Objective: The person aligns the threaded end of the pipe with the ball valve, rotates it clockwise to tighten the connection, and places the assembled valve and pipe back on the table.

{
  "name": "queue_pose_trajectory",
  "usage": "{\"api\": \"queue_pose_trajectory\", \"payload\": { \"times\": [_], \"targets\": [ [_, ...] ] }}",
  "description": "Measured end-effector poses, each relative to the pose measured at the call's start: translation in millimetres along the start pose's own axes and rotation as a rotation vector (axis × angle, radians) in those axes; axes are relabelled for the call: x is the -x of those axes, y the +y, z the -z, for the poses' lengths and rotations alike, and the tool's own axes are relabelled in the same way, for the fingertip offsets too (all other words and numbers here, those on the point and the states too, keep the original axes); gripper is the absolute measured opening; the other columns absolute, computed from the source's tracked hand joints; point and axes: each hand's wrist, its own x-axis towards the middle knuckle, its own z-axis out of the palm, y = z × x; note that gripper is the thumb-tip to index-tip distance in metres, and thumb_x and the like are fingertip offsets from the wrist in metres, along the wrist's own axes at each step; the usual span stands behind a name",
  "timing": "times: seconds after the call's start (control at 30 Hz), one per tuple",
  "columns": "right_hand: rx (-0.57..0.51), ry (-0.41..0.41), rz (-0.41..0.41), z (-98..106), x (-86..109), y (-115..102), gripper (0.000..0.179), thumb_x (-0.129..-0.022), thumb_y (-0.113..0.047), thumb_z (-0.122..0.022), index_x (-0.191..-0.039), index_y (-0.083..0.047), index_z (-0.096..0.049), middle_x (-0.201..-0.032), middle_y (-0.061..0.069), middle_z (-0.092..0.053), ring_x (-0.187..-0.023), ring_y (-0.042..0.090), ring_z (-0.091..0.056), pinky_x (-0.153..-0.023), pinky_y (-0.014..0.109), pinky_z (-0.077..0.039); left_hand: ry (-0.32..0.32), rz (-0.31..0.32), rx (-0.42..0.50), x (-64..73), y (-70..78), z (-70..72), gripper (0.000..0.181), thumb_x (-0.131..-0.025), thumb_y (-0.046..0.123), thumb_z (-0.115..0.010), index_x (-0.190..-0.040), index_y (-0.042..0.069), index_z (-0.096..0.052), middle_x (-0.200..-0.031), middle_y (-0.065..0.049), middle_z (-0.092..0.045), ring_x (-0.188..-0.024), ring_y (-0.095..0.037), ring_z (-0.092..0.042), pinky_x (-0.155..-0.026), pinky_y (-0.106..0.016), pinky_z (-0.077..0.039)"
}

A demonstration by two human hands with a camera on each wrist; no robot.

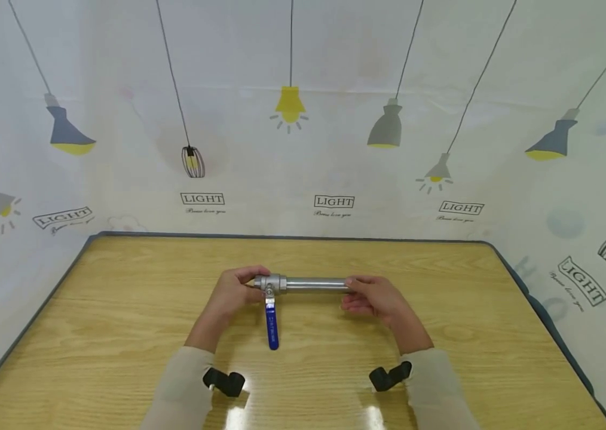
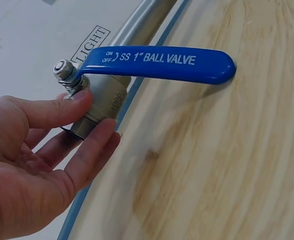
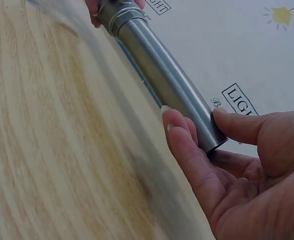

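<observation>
A silver ball valve [image 1: 275,282] with a blue lever handle [image 2: 162,64] is joined to a straight metal pipe [image 1: 316,285]. Its lever, lettered "SS 1" BALL VALVE", points toward the person in the head view. My left hand [image 1: 232,294] holds the valve body at its left end, thumb on the near side and fingers beneath, as the left wrist view shows. At the pipe's other end, my right hand [image 3: 257,170] grips the tube between thumb and fingers, close to its open rim. Valve and pipe lie level across the head view, seemingly above the tabletop.
A wood-grain table [image 1: 303,370] with a dark blue edge spreads under both hands. Behind and beside it hangs a white cloth [image 1: 249,143] printed with lamps and "LIGHT" labels. Black camera mounts [image 1: 224,382] sit on both sleeved wrists.
</observation>
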Motion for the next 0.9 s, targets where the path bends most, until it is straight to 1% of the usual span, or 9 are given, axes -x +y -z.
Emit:
{"api": "queue_pose_trajectory", "payload": {
  "times": [0.17,0.27,0.33,0.43,0.57,0.7,0.77,0.83,0.9],
  "targets": [
    [-0.003,0.035,-0.028,-3,-5.1,6,0.046,-0.099,-0.018,-0.057,-0.136,0.008,-0.046,-0.081,0.013,-0.070,-0.070,0.018,-0.071,-0.069,0.031,-0.060,0.008,0.012,-0.018,-3.2,-2.3,-2.5,0.047,-0.065,-0.021,-0.068,-0.107,0.000,-0.070,-0.117,-0.013,-0.067,-0.092,-0.018,-0.059,-0.069,-0.027,-0.054],
    [-0.011,0.055,-0.056,-5,-8.0,10,0.046,-0.099,-0.018,-0.057,-0.136,0.007,-0.047,-0.081,0.014,-0.070,-0.069,0.019,-0.071,-0.068,0.031,-0.060,0.025,0.040,-0.032,-4.1,-2.2,-4.3,0.048,-0.064,-0.022,-0.067,-0.107,0.000,-0.070,-0.117,-0.013,-0.068,-0.096,-0.018,-0.059,-0.070,-0.026,-0.054],
    [-0.013,0.071,-0.073,-6,-9.8,12,0.045,-0.099,-0.019,-0.057,-0.136,0.005,-0.048,-0.082,0.015,-0.070,-0.069,0.019,-0.071,-0.066,0.031,-0.060,0.036,0.058,-0.027,-4.0,-1.4,-5.7,0.048,-0.064,-0.023,-0.066,-0.107,-0.001,-0.070,-0.117,-0.014,-0.068,-0.094,-0.018,-0.060,-0.069,-0.026,-0.054],
    [0.002,0.077,-0.067,-7,-10.4,15,0.044,-0.100,-0.019,-0.055,-0.136,0.004,-0.046,-0.084,0.014,-0.070,-0.069,0.018,-0.071,-0.066,0.031,-0.060,0.058,0.079,-0.024,-3.3,1.3,-7.5,0.050,-0.063,-0.024,-0.063,-0.108,-0.001,-0.070,-0.117,-0.016,-0.068,-0.091,-0.018,-0.060,-0.067,-0.027,-0.054],
    [0.011,0.069,-0.055,-8,-8.1,15,0.044,-0.100,-0.018,-0.054,-0.138,0.002,-0.046,-0.087,0.015,-0.070,-0.071,0.019,-0.071,-0.067,0.031,-0.060,0.090,0.110,-0.039,-0.2,4.0,-8.5,0.054,-0.062,-0.025,-0.062,-0.109,0.000,-0.071,-0.117,-0.015,-0.068,-0.093,-0.019,-0.060,-0.068,-0.028,-0.054],
    [0.011,0.072,-0.046,-4,-0.8,11,0.047,-0.100,-0.019,-0.055,-0.140,0.002,-0.044,-0.093,0.020,-0.070,-0.075,0.022,-0.072,-0.071,0.034,-0.060,0.092,0.115,-0.092,6.7,7.8,-7.5,0.051,-0.070,-0.020,-0.062,-0.115,0.002,-0.070,-0.124,-0.015,-0.065,-0.098,-0.017,-0.059,-0.071,-0.023,-0.051],
    [0.017,0.082,-0.034,0,4.1,7,0.048,-0.100,-0.019,-0.055,-0.141,0.004,-0.043,-0.095,0.022,-0.070,-0.076,0.023,-0.072,-0.073,0.036,-0.060,0.097,0.108,-0.160,11.5,11.0,-5.8,0.049,-0.076,-0.015,-0.058,-0.120,0.006,-0.068,-0.129,-0.016,-0.062,-0.089,-0.018,-0.058,-0.061,-0.021,-0.048],
    [0.028,0.096,-0.015,5,9.4,2,0.050,-0.100,-0.021,-0.054,-0.141,0.005,-0.042,-0.096,0.022,-0.069,-0.077,0.023,-0.072,-0.074,0.037,-0.060,0.104,0.077,-0.214,16.0,15.9,-3.4,0.047,-0.082,-0.011,-0.055,-0.125,0.008,-0.066,-0.133,-0.016,-0.059,-0.093,-0.020,-0.060,-0.053,-0.021,-0.042],
    [0.071,0.111,0.010,10,14.0,-3,0.052,-0.101,-0.024,-0.053,-0.142,0.005,-0.040,-0.096,0.021,-0.069,-0.077,0.021,-0.072,-0.075,0.037,-0.060,0.119,0.054,-0.259,20.0,21.6,-0.5,0.042,-0.090,-0.003,-0.053,-0.128,0.012,-0.064,-0.137,-0.013,-0.057,-0.098,-0.024,-0.062,-0.056,-0.024,-0.046]
  ]
}}
